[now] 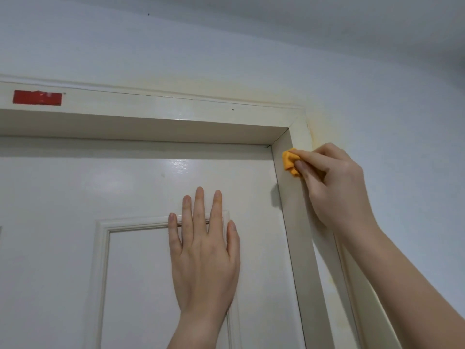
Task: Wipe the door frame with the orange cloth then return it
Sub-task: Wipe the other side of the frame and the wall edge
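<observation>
The cream door frame [176, 107] runs across the top and down the right side of a closed white door [75, 197]. My right hand [337, 187] pinches a small bunched orange cloth [289, 161] and holds it against the frame's right upright, just below the upper right corner. Most of the cloth is hidden behind my fingers. My left hand [203, 253] lies flat on the door with straight fingers, over the upper edge of a raised panel moulding.
A red sticker [37, 98] sits on the frame's top bar at the far left. Pale wall [402, 122] surrounds the frame, with yellowish staining near the upper right corner. The ceiling meets the wall at the upper right.
</observation>
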